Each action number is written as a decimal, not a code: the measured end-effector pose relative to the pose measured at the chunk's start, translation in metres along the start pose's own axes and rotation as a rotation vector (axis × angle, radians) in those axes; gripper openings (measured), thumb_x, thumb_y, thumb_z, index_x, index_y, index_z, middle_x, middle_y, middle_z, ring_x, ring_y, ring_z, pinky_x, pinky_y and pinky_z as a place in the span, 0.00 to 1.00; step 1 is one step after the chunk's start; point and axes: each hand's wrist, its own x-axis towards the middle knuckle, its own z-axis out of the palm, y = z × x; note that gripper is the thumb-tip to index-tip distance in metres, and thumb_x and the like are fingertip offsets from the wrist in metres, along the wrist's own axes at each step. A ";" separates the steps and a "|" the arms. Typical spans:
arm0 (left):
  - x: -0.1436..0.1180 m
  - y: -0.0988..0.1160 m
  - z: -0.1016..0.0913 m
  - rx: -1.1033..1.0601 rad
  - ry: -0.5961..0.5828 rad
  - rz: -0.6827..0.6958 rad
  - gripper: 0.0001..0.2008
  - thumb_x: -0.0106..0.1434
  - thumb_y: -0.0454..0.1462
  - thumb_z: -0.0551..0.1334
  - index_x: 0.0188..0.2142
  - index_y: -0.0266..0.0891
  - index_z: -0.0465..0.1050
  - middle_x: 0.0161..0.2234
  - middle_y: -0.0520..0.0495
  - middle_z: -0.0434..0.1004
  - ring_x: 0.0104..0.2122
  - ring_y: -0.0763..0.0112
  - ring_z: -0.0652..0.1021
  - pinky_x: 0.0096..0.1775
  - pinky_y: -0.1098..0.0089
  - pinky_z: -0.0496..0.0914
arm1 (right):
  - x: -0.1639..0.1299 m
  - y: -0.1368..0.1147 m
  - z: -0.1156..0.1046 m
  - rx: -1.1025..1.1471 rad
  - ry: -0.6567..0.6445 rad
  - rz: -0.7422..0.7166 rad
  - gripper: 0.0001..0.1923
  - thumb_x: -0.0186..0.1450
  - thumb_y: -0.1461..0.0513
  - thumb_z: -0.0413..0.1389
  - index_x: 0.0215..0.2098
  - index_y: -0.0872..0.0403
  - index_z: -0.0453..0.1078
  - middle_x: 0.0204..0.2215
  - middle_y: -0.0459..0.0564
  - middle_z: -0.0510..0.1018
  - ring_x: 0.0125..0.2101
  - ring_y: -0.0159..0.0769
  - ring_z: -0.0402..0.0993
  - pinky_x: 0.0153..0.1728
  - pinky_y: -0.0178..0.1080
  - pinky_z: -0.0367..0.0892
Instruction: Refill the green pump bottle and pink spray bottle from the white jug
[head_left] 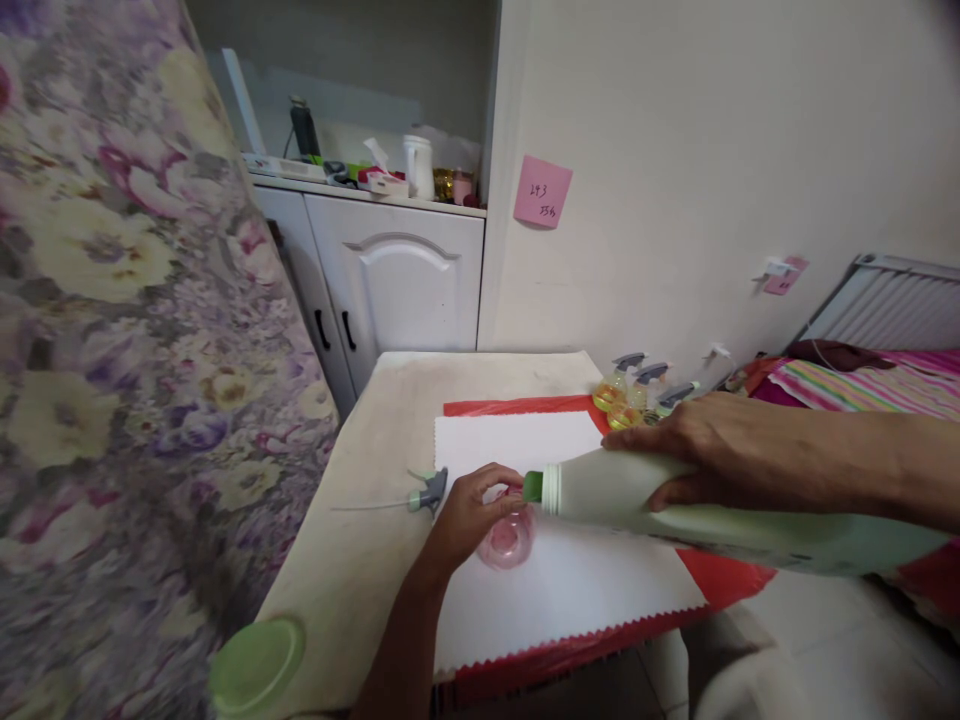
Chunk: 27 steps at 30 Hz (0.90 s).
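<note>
My right hand grips a large pale green jug from above and tips it toward the left. Its green pouring spout sits at the mouth of a small pink see-through bottle. Around the neck of that bottle my left hand is closed, and the bottle stands on a white sheet. Whether liquid is flowing I cannot make out. A grey spray trigger head with a thin tube lies on the table to the left of my left hand.
Several spray bottles with yellow liquid stand at the table's back right corner. Red plastic lies under the white sheet. A round green lid rests at the front left. A flowered curtain hangs on the left, with a white cabinet behind.
</note>
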 end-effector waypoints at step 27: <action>-0.001 0.002 0.000 -0.014 -0.004 -0.016 0.06 0.58 0.36 0.66 0.36 0.40 0.77 0.37 0.48 0.78 0.40 0.66 0.76 0.44 0.67 0.67 | 0.001 -0.008 -0.008 -0.018 -0.065 0.037 0.23 0.68 0.49 0.51 0.56 0.50 0.65 0.31 0.52 0.79 0.29 0.41 0.76 0.27 0.38 0.61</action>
